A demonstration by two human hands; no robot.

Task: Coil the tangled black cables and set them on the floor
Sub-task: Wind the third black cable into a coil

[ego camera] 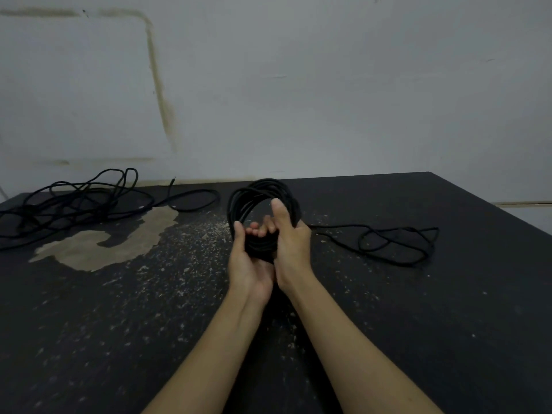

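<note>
A coil of black cable [239, 201] stands upright in the middle of the view, held above a dark surface [418, 309]. My left hand [249, 264] cups the coil's bottom from the left, fingers curled round the strands. From the right, my right hand [291, 243] grips the same bundle, thumb pointing up. The cable's loose tail [397, 243] trails right from the coil and lies in loops on the surface. A second, tangled black cable [74, 204] is spread out at the far left.
The dark surface is scuffed, with a large pale worn patch [113, 240] left of the hands. A white wall [328, 85] rises right behind it. The surface's right edge [493, 204] runs diagonally at the upper right.
</note>
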